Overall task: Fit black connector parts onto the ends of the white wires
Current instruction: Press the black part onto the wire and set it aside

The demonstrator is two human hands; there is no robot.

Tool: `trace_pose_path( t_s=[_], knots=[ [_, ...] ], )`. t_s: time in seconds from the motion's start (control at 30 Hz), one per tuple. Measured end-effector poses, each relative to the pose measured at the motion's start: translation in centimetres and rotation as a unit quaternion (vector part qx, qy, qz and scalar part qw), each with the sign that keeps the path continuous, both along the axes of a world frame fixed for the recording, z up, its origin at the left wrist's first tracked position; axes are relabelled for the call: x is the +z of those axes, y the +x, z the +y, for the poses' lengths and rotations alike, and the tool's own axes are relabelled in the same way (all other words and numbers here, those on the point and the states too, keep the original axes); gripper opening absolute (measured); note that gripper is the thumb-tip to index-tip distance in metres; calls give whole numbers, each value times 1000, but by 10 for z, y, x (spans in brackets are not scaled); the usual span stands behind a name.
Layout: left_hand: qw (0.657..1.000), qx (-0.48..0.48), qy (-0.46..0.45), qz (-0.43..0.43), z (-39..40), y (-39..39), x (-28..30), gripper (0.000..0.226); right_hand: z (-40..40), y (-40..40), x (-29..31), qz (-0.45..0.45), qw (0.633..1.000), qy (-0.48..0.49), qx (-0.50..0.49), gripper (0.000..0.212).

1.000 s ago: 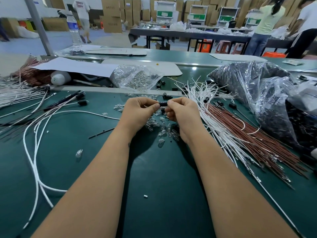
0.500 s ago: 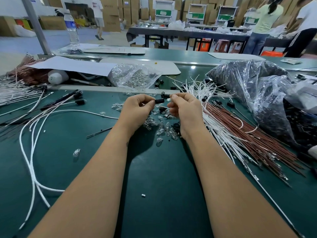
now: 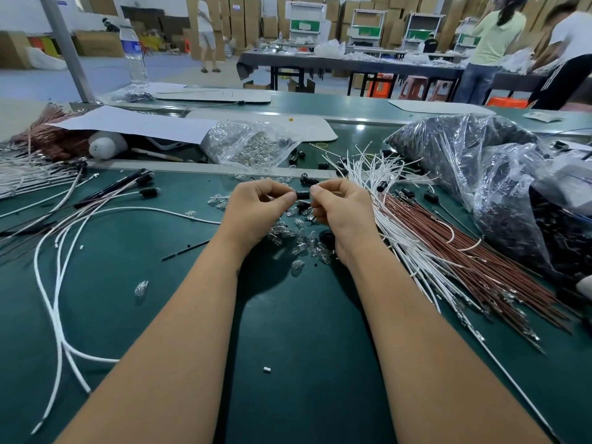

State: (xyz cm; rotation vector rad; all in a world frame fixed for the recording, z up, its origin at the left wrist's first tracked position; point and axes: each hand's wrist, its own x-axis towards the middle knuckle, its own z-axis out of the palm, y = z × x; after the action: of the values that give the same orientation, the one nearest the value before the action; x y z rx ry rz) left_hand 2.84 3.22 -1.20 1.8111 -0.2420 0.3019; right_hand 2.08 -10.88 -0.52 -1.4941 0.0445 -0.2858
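Two bare arms reach out over a smooth dark green tabletop. A tiny white bit lies near them. The left hand and the right hand meet with fingers curled, and both pinch one small black connector part between their fingertips, just above the tabletop. Under the hands lies a heap of little clear glass bulbs, round and shiny. Long bendy white wires loop on the left. On the right, a thick bunch of thin white wires lies beside brown wires. Past the hands sits a crinkly clear bag of bulbs. A big shiny bag of black parts is far right. Farther back stand a water bottle, cardboard boxes and people at a table.
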Motion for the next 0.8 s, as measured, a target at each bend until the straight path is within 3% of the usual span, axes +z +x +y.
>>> trace_pose_path(
  t_s=[0.8],
  knots=[
    [1000,-22,-1,6,5,1,-1,17,-4,1,-2,31,997,45,45,14]
  ],
)
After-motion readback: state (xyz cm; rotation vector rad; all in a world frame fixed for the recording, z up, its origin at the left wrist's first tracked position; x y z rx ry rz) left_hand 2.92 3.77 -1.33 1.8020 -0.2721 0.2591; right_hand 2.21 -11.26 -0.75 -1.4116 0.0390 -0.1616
